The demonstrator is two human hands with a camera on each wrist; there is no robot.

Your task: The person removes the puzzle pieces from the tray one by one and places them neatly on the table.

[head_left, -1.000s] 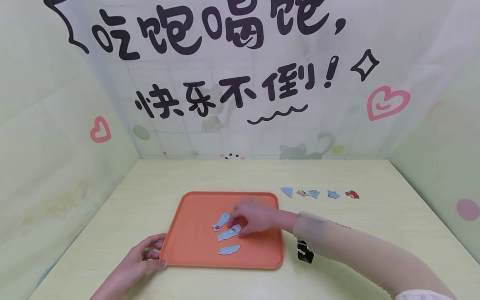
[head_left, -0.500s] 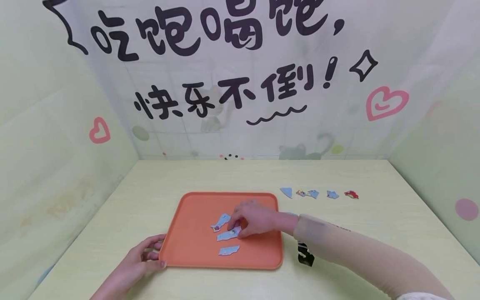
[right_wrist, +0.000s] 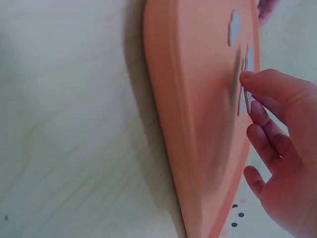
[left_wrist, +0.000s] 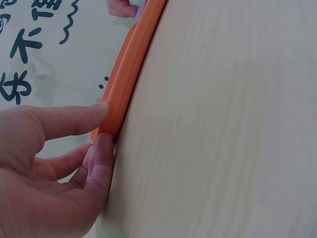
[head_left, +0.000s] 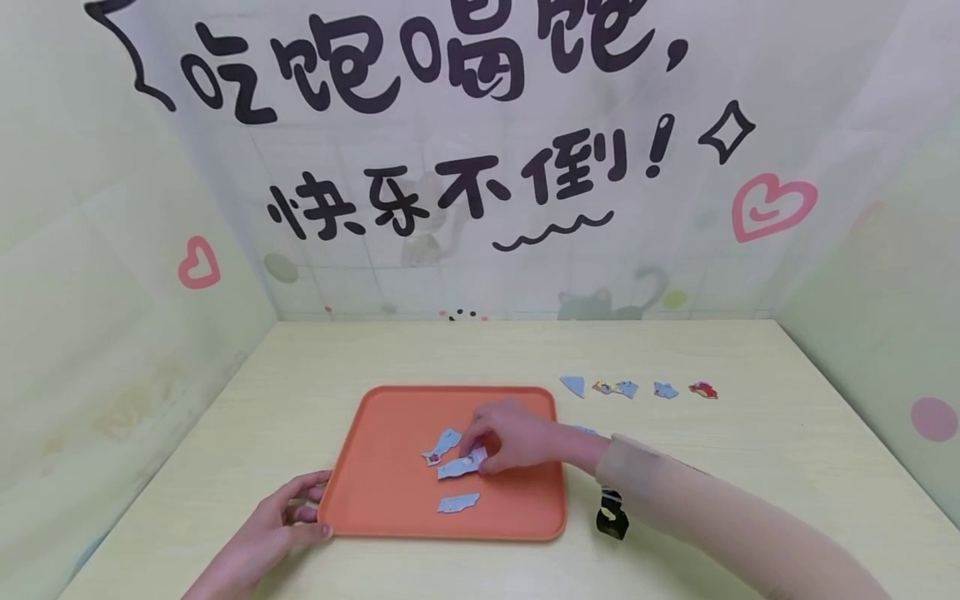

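Observation:
An orange tray [head_left: 382, 483] lies on the table. My left hand [head_left: 277, 527] holds its near left corner, with thumb and fingertips against the rim [left_wrist: 126, 69]. Over the tray, my right hand [head_left: 513, 435] pinches a pale blue puzzle piece [head_left: 454, 467] between thumb and fingers. In the right wrist view that puzzle piece [right_wrist: 248, 101] is edge-on and appears raised off the tray, with a shadow beside it. Two more blue pieces rest in the tray: one with a coloured print [head_left: 442, 446] just behind the held piece, and a strip [head_left: 458, 503] nearer the front.
Right of the tray's far corner, several loose pieces lie in a row, from a blue triangular piece [head_left: 573, 385] to a red piece [head_left: 703, 389]. Another blue piece [head_left: 586, 430] is partly hidden behind my right wrist. A printed backdrop [head_left: 465, 275] closes off the table's far side.
My right hand has shifted slightly right, and the pinched piece has come up a little and moved with it. My left hand stays at the tray's corner.

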